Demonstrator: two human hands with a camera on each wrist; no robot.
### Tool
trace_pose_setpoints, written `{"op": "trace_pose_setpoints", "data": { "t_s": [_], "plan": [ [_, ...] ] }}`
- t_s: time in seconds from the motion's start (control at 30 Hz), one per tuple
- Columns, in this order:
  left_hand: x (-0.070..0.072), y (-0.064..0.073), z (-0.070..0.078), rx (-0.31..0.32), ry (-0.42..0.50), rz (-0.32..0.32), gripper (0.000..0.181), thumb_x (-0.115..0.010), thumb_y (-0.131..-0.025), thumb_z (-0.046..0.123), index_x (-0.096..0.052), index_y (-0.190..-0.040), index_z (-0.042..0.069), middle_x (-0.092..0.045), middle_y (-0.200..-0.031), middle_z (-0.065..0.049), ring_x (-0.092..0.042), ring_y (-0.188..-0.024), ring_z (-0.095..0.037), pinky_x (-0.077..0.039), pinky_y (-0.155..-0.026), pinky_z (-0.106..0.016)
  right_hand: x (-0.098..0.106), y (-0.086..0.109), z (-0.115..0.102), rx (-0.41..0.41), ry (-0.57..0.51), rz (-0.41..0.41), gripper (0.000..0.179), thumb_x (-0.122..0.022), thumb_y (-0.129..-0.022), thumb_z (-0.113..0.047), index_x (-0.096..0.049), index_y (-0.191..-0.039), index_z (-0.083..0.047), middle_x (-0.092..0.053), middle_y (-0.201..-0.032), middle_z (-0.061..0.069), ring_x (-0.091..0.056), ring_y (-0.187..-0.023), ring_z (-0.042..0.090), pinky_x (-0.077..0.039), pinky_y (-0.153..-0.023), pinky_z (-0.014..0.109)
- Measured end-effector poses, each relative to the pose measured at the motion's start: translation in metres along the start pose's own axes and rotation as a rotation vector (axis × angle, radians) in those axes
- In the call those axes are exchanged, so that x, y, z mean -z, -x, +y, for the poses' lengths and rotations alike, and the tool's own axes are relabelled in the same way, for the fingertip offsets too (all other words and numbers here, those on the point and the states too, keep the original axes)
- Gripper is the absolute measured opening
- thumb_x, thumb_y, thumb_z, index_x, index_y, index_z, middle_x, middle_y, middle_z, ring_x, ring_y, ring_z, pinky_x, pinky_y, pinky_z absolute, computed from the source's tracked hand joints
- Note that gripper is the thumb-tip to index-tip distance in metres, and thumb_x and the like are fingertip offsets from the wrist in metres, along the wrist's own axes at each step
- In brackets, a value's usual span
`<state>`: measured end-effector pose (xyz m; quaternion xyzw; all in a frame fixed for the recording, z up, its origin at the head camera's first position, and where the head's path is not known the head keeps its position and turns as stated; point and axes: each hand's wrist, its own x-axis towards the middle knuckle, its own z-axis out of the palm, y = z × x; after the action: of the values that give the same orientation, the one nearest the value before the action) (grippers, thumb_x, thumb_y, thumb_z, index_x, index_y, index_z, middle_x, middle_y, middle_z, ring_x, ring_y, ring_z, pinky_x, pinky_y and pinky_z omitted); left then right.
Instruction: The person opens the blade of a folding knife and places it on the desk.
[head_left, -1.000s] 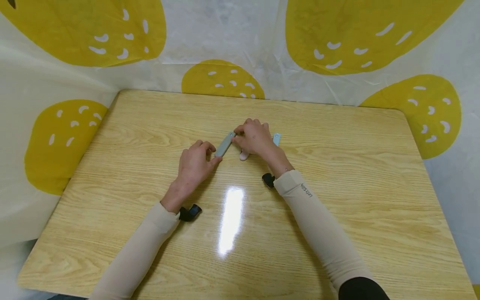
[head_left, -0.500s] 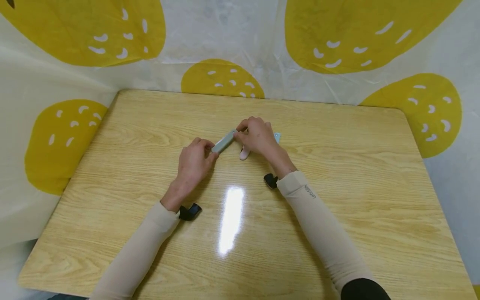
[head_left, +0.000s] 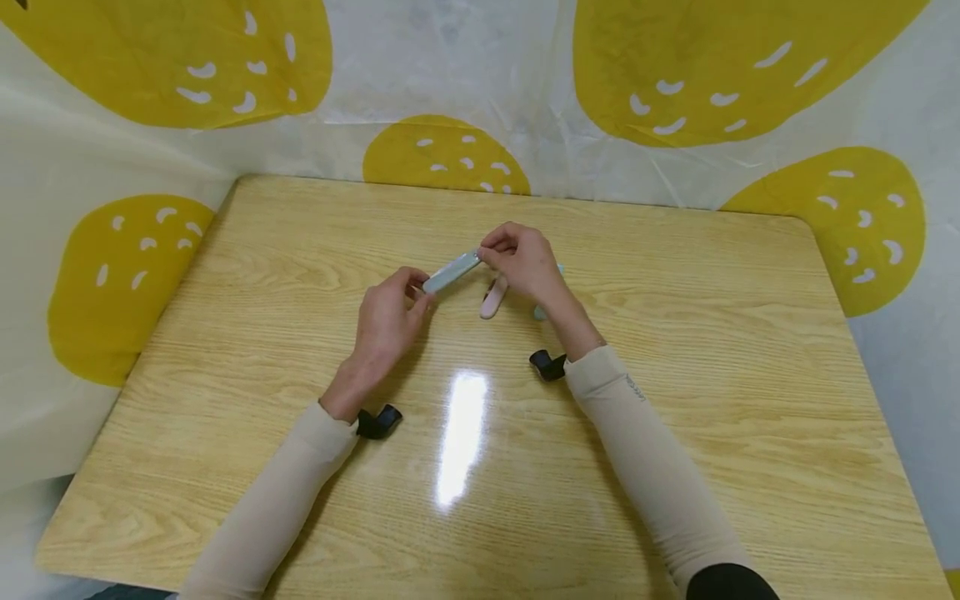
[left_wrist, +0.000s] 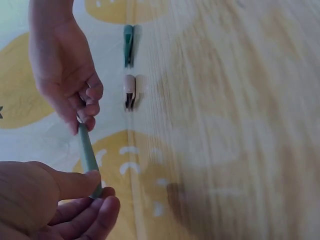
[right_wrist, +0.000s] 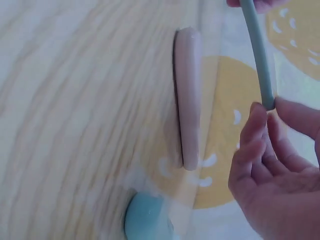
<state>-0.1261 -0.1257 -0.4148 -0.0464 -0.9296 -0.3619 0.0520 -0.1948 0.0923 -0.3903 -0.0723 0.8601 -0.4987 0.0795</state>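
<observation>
A slim grey-green bar (head_left: 452, 272), shaped like a folded pocket knife, is held between my two hands over the table. My left hand (head_left: 386, 321) pinches its near left end between thumb and fingers. At the far right end, my right hand (head_left: 528, 262) pinches the tip, also seen in the right wrist view beside the bar's end (right_wrist: 267, 100). Lying below the right hand is a pink piece of similar shape (head_left: 492, 300), showing a dark slot in the left wrist view. A teal one (left_wrist: 128, 45) lies beyond it, mostly hidden under the right wrist in the head view.
A wood-grain table (head_left: 675, 333) spans the view, with a bright light reflection in front of the hands. Behind it hangs a white sheet (head_left: 450, 67) with yellow shapes. Small black wrist cameras (head_left: 380, 422) stick out from both sleeves.
The grey-green bar has been raised and turned flatter, its right end moving up and right with my right hand. More of the pink piece now shows; the left hand shifted slightly upward.
</observation>
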Motion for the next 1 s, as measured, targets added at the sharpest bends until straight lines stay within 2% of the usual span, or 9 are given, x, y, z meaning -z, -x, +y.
{"op": "trace_pose_setpoints", "data": {
  "t_s": [0.13, 0.23, 0.3, 0.43, 0.53, 0.7, 0.9, 1.0],
  "plan": [
    [0.000, -0.001, 0.000, -0.019, 0.037, 0.009, 0.027, -0.072, -0.099, 0.013, -0.066, -0.124, 0.003, -0.075, -0.101, -0.014, -0.054, -0.058, -0.019, -0.031, -0.048, -0.024, 0.004, 0.001, 0.002, -0.023, -0.090, -0.050, 0.022, -0.070, -0.101, -0.021, -0.073, -0.116, -0.005, -0.074, -0.107, 0.017, -0.070, -0.098, 0.033, -0.054, -0.086, 0.035],
    [0.000, -0.001, 0.000, -0.039, 0.059, 0.022, 0.027, -0.071, -0.100, 0.011, -0.065, -0.125, 0.003, -0.074, -0.107, -0.014, -0.054, -0.062, -0.020, -0.028, -0.049, -0.025, 0.005, 0.001, 0.004, -0.029, -0.140, -0.075, 0.023, -0.070, -0.101, -0.020, -0.074, -0.118, -0.004, -0.075, -0.108, 0.022, -0.072, -0.097, 0.035, -0.056, -0.086, 0.035],
    [0.000, -0.002, 0.000, -0.054, 0.072, 0.032, 0.027, -0.070, -0.100, 0.011, -0.065, -0.126, 0.004, -0.073, -0.112, -0.014, -0.061, -0.073, -0.023, -0.029, -0.053, -0.026, 0.006, 0.001, 0.006, -0.030, -0.173, -0.084, 0.024, -0.070, -0.101, -0.019, -0.074, -0.118, -0.003, -0.076, -0.107, 0.022, -0.072, -0.097, 0.037, -0.057, -0.084, 0.034],
    [0.000, -0.003, 0.000, -0.070, 0.114, 0.035, 0.028, -0.069, -0.101, 0.010, -0.064, -0.128, 0.004, -0.071, -0.120, -0.013, -0.068, -0.097, -0.025, -0.035, -0.061, -0.027, 0.008, 0.003, 0.008, -0.032, -0.250, -0.080, 0.024, -0.072, -0.100, -0.016, -0.073, -0.119, -0.001, -0.078, -0.097, 0.012, -0.073, -0.095, 0.038, -0.060, -0.082, 0.032],
    [0.000, -0.004, -0.001, -0.068, 0.161, 0.030, 0.027, -0.068, -0.101, 0.010, -0.064, -0.128, 0.004, -0.071, -0.120, -0.012, -0.068, -0.100, -0.025, -0.039, -0.063, -0.026, 0.010, 0.005, 0.009, -0.027, -0.319, -0.072, 0.027, -0.072, -0.099, -0.012, -0.071, -0.121, 0.003, -0.077, -0.090, 0.006, -0.075, -0.091, 0.036, -0.062, -0.082, 0.034],
    [-0.001, -0.007, 0.001, -0.050, 0.268, 0.033, 0.026, -0.067, -0.103, 0.015, -0.065, -0.128, 0.005, -0.072, -0.116, -0.012, -0.067, -0.100, -0.025, -0.043, -0.068, -0.024, 0.012, 0.010, 0.009, -0.005, -0.421, -0.051, 0.027, -0.071, -0.098, -0.005, -0.068, -0.121, 0.007, -0.075, -0.086, 0.001, -0.075, -0.080, 0.024, -0.062, -0.084, 0.040],
    [-0.001, -0.009, 0.003, -0.006, 0.379, 0.044, 0.026, -0.065, -0.104, 0.022, -0.066, -0.126, 0.007, -0.072, -0.114, -0.012, -0.067, -0.101, -0.024, -0.045, -0.074, -0.024, 0.014, 0.014, 0.008, 0.019, -0.474, -0.051, 0.026, -0.070, -0.098, -0.003, -0.067, -0.121, 0.008, -0.073, -0.086, 0.003, -0.074, -0.077, 0.019, -0.061, -0.088, 0.050],
    [-0.001, -0.009, 0.003, 0.016, 0.430, 0.030, 0.027, -0.065, -0.104, 0.024, -0.067, -0.125, 0.006, -0.073, -0.111, -0.013, -0.068, -0.100, -0.025, -0.048, -0.073, -0.021, 0.015, 0.016, 0.009, 0.032, -0.495, -0.061, 0.028, -0.070, -0.098, -0.003, -0.066, -0.122, 0.009, -0.073, -0.087, 0.003, -0.074, -0.078, 0.020, -0.061, -0.088, 0.050]
  ]
}}
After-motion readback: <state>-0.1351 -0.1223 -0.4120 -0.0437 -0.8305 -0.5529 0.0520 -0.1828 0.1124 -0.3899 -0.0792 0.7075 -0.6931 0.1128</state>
